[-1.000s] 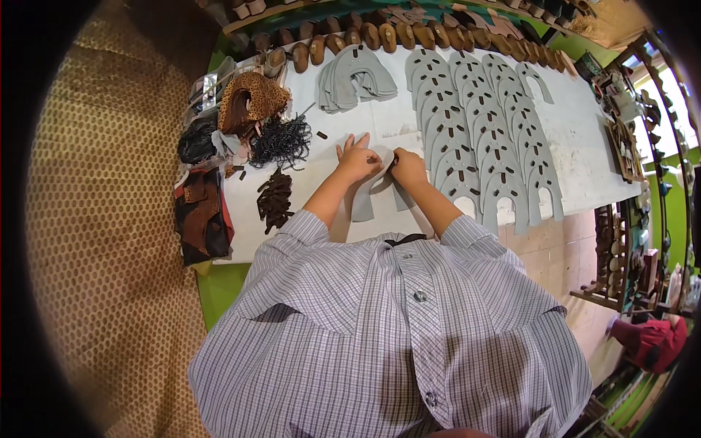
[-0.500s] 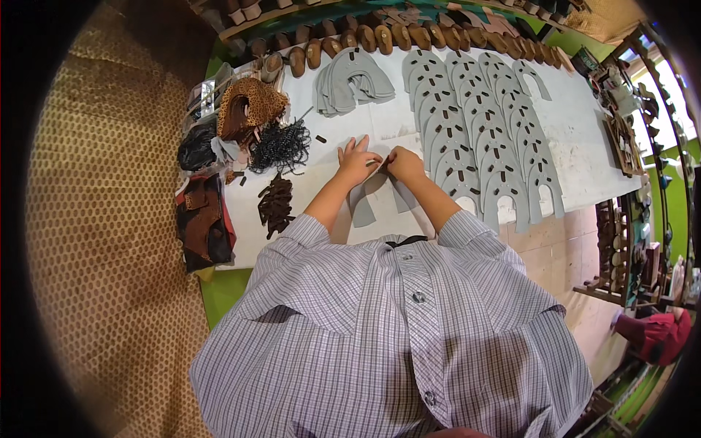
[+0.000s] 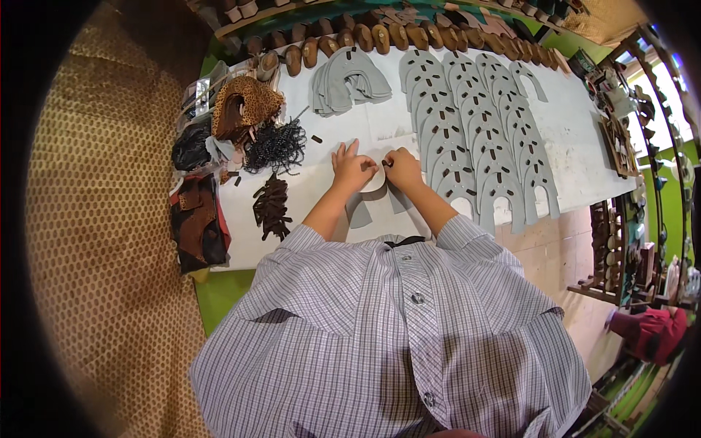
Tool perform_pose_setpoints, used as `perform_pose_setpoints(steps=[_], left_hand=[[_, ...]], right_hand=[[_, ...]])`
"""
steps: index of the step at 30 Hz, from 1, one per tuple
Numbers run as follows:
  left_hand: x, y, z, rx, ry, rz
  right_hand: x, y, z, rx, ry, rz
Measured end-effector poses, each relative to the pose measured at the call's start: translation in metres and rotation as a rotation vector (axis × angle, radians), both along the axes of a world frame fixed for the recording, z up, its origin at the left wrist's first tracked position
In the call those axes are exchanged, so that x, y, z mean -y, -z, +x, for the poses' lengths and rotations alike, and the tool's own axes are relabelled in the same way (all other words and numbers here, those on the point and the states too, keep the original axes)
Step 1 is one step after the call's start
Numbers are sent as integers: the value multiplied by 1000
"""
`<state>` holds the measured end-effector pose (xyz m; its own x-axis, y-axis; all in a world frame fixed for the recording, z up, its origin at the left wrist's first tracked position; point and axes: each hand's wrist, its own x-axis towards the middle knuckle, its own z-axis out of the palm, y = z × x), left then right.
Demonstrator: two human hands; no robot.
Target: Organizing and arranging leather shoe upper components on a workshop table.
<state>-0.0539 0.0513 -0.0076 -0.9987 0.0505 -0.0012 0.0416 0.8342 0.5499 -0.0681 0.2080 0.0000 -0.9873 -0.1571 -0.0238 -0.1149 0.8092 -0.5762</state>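
My left hand pinches the upper edge of a grey U-shaped shoe-upper piece, thumb and forefinger together and the other fingers raised. The piece is bent, its curved underside facing up between my hands and its two legs pointing toward me. Close by on the right, my right hand is closed at the same edge, with a small dark brown strip at its fingertips. My fingers hide how the strip meets the piece. A similar dark strip lies alone on the white table, beyond my left hand.
Overlapping rows of grey uppers with dark strips cover the right of the table. A stack of grey uppers lies farther back. Dark strips, black cords and leopard-print pieces lie left. Brown shoe forms line the back.
The grey upper has bent into a more open curve between my hands. My left fingers have shifted slightly, and the dark strip now shows at my right fingertips.
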Motion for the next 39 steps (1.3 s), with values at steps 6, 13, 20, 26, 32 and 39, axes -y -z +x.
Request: perform_pose_setpoints(steps=[6, 13, 20, 26, 32, 39], left_hand=[[-1, -2, 2, -21, 10, 23], [2, -7, -8, -6, 82, -10], [-1, -7, -8, -68, 176, -134], [0, -7, -7, -121, 201, -176], [5, -7, -7, -154, 196, -163], [-4, -32, -7, -82, 248, -239]], right_hand=[[-1, 6, 8, -157, -3, -64], [-6, 6, 4, -88, -26, -100], [-6, 5, 5, -129, -33, -140], [-8, 5, 9, -188, -63, -162], [-8, 4, 11, -210, -67, -188], [-8, 2, 12, -244, -68, -167]])
